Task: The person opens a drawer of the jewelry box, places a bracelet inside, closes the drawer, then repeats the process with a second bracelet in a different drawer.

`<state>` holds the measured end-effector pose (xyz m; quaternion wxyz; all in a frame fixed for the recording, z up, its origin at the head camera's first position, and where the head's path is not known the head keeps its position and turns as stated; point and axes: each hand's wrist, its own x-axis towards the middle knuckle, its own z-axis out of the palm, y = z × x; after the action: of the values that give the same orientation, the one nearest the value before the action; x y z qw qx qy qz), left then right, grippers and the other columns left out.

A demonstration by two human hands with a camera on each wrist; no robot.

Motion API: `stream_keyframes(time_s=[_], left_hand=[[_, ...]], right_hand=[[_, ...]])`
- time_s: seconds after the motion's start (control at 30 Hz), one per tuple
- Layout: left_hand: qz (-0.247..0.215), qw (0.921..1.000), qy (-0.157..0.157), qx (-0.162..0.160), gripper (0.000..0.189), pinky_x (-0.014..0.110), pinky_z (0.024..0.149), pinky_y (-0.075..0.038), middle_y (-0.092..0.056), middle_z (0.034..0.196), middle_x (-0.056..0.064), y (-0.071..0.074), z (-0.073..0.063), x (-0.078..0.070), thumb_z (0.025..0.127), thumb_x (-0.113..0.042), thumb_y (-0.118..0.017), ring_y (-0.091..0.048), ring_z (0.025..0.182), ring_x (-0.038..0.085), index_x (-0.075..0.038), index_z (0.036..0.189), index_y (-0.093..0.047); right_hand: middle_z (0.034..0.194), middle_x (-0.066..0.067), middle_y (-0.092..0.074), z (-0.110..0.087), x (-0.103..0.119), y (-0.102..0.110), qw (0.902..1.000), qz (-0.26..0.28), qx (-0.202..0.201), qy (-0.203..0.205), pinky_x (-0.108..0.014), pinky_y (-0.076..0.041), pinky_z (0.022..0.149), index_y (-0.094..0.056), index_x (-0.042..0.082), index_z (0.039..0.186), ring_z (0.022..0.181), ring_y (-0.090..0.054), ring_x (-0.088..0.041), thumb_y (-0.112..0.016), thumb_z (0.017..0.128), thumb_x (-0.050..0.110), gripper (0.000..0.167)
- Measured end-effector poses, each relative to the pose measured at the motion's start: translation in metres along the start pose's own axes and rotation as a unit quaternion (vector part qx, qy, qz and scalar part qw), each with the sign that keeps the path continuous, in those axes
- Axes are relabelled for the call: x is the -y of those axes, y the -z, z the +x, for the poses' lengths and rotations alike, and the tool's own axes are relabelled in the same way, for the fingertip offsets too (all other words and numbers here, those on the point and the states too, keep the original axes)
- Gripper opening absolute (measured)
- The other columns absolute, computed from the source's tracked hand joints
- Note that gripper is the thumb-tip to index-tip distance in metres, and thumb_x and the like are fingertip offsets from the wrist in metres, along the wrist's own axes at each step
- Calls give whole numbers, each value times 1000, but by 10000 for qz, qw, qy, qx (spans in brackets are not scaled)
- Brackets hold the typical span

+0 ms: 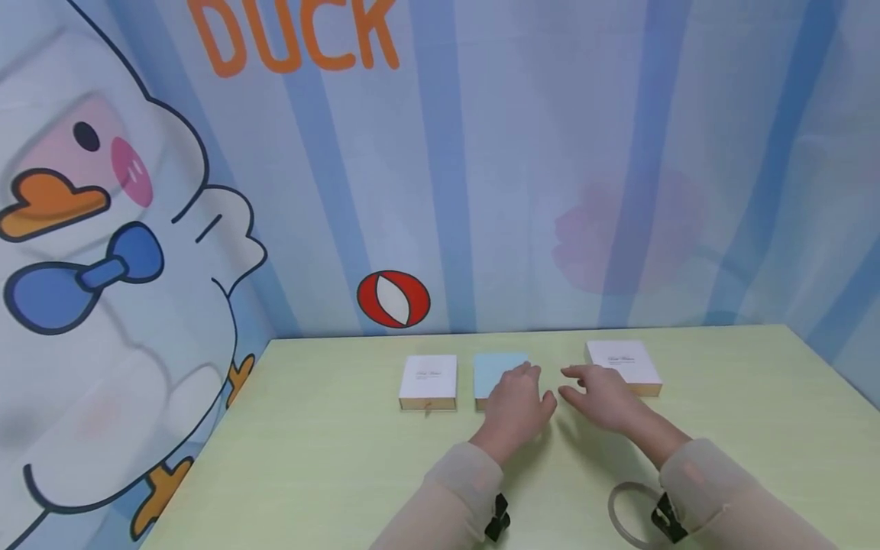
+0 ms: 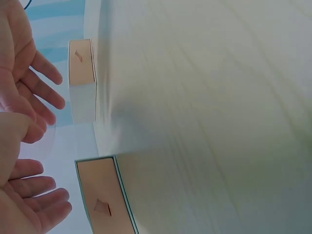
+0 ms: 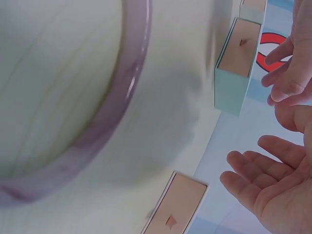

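Blue box point(image 1: 490, 371): near far edge of surface point(image 1: 330, 451), ahead of left hand point(image 1: 517, 409), farther from right hand point(image 1: 605, 397); both empty, fingers loosely extended.

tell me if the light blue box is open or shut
Shut: the light blue box looks flat on top in the head view, and the right wrist view shows no clear gap around its tan side.

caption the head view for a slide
Empty left hand near the blue box, empty right hand near the rightmost white box.

Apparently a staged tabletop set: cartoon-duck backdrop point(image 1: 522, 168) behind a pale yellow-green table point(image 1: 323, 458).
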<state>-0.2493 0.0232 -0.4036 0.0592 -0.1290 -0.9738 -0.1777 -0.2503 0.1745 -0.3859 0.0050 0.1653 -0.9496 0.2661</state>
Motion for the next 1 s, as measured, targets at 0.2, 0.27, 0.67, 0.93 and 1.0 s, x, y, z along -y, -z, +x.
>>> stream_keyframes(time_s=[0.2,0.27,0.67,0.93,1.0], left_hand=[[-44,10000,3,45,44,30,97,-49,-53,139,4,-5,2,-6,92,-32,-57,-51,127,20,-10,130,-57],[-36,10000,-67,25,44,29,96,-49,-54,138,4,-6,2,-9,93,-32,-57,-52,126,20,-9,129,-57],[-373,9992,-89,54,46,30,96,-49,-55,137,5,-9,4,-21,92,-33,-57,-53,125,20,-8,131,-56],[-579,9982,-97,95,46,29,98,-48,-58,133,5,-13,6,-26,93,-34,-57,-54,123,18,-6,130,-56],[-703,9975,-75,78,46,29,97,-48,-59,132,6,-14,6,-27,93,-33,-57,-55,122,18,-6,130,-57]], right_hand=[[119,-27,-61,-3,-6,7,9998,-159,-126,-21,-50,-52,83,-59,-9,121,104,-61,-44,-58,91,18,40],[117,-27,-62,-5,-9,10,9996,-221,-178,-27,-50,-52,83,-59,-9,120,103,-61,-44,-58,90,17,39],[124,-34,-55,-13,-22,23,9989,-220,-409,-51,-53,-50,84,-59,-12,119,106,-59,-46,-58,91,17,41],[129,-34,-51,-17,-27,29,9984,-237,-463,-238,-55,-48,88,-55,-12,123,114,-52,-49,-55,92,18,43],[130,-34,-50,-18,-29,31,9982,-260,-464,-266,-56,-48,88,-54,-12,125,114,-52,-49,-55,92,18,44]])
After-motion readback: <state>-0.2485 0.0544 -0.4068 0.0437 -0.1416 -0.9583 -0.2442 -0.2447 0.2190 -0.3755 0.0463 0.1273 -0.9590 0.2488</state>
